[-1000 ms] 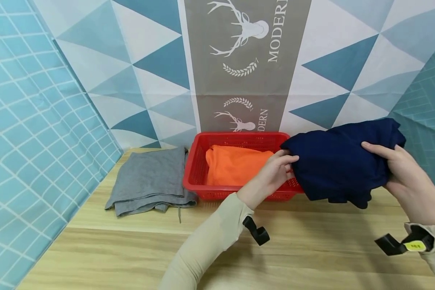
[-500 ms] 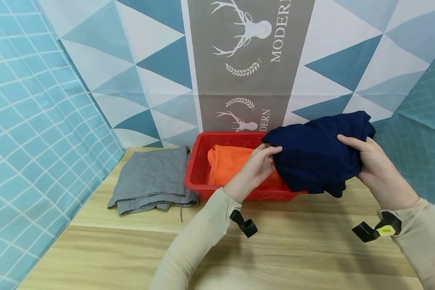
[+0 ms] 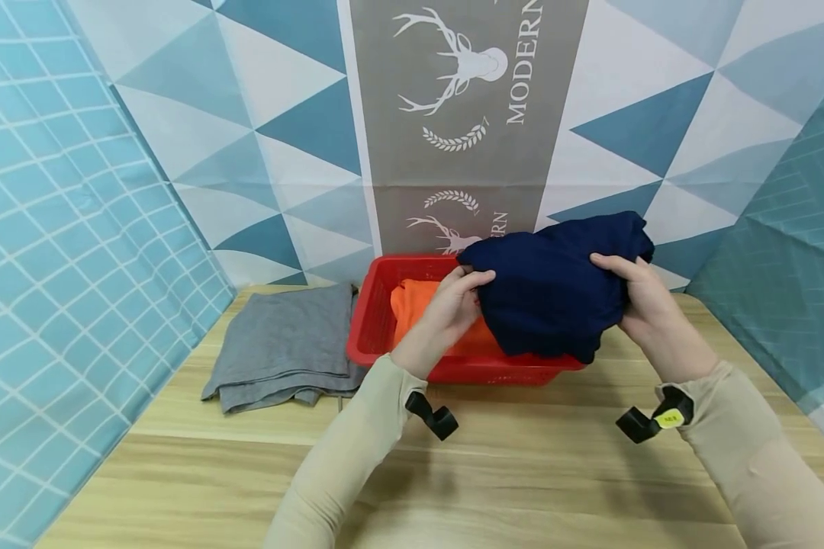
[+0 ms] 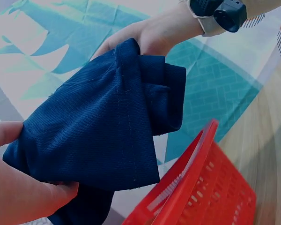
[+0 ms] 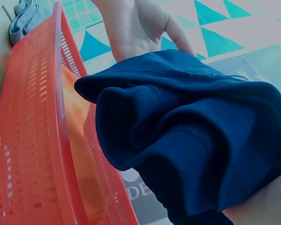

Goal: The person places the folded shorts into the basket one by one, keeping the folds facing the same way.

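Both hands hold a folded navy blue garment (image 3: 556, 286) over the right part of a red plastic basket (image 3: 371, 320). At its left end, my left hand (image 3: 453, 305) pinches the cloth with the thumb on top. My right hand (image 3: 642, 301) grips the opposite end, thumb over the upper face. Stitched hems and stacked layers of the navy cloth (image 4: 98, 122) show in the left wrist view, and loose folds (image 5: 192, 131) in the right. Inside the basket lies a folded orange cloth (image 3: 412, 301), partly hidden behind the left hand and the navy garment.
A folded grey garment (image 3: 284, 335) with a drawstring lies left of the basket on the wooden table (image 3: 494, 473). Behind stands a patterned backdrop (image 3: 446, 99). Blue tiled sheeting (image 3: 62, 252) borders the left side, and teal sheeting (image 3: 783, 252) the right.
Both hands have carried the navy garment leftward, from beyond the basket's right end to over its right part. More of the orange cloth is covered now. The grey garment has stayed put.
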`<state>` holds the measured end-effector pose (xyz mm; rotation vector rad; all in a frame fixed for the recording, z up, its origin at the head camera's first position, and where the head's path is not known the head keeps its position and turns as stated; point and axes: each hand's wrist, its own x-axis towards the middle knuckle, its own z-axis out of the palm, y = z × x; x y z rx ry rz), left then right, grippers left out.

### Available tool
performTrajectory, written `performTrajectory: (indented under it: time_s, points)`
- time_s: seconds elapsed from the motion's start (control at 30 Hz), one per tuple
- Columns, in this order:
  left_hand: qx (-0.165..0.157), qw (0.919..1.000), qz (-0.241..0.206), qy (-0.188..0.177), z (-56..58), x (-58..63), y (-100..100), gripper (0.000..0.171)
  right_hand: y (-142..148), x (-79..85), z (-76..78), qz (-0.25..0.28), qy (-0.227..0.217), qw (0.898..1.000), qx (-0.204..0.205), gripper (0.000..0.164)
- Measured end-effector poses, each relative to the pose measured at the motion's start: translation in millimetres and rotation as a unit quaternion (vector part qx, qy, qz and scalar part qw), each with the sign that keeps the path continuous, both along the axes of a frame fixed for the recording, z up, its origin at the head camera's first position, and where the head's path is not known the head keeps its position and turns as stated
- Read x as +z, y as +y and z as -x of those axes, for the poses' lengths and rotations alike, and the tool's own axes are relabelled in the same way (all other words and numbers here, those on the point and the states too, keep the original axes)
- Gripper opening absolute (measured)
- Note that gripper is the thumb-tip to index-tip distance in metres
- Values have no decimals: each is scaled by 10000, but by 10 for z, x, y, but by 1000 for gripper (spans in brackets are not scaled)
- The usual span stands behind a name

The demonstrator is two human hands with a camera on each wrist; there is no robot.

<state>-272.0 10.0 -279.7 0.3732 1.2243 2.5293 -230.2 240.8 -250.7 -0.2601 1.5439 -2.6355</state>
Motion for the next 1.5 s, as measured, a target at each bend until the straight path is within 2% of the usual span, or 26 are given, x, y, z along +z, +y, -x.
performTrajectory:
  time_s: [0.13,0.27,0.4,0.5,0.63,0.73,0.87,0.97,1.17,1.33,1.5]
  points:
    - [115,9998,140,26,57,31,-132,14,-115,-7,74,228,39,9996,141,12]
    - [207,9992,316,94,119,81,-260,13,-210,-34,145,405,-105,9989,222,13]
    - [310,9990,329,20,158,100,-364,43,-309,-63,214,254,-305,9990,200,24]
    - [346,9991,252,-79,180,89,-427,64,-375,-100,272,308,-299,9987,274,20]
    - [403,9989,216,-138,208,50,-503,70,-444,-160,356,421,-189,9982,374,10]
    - [496,9983,232,-179,226,20,-562,71,-497,-188,411,412,-200,9978,478,9]
    - [661,9975,210,-141,256,2,-635,70,-574,-219,484,182,-316,9979,526,14]
    - [813,9963,256,-118,279,-12,-681,69,-629,-264,541,9,-323,9982,511,11]
    - [974,9935,468,-369,307,-80,-735,71,-689,-403,617,-214,-418,9970,616,14]
    - [1051,9916,628,-412,346,-172,-761,70,-691,-511,652,-641,-693,9920,843,28]
    - [1220,9845,974,-796,347,-299,-798,69,-666,-613,665,-1311,-1026,9800,1090,49]
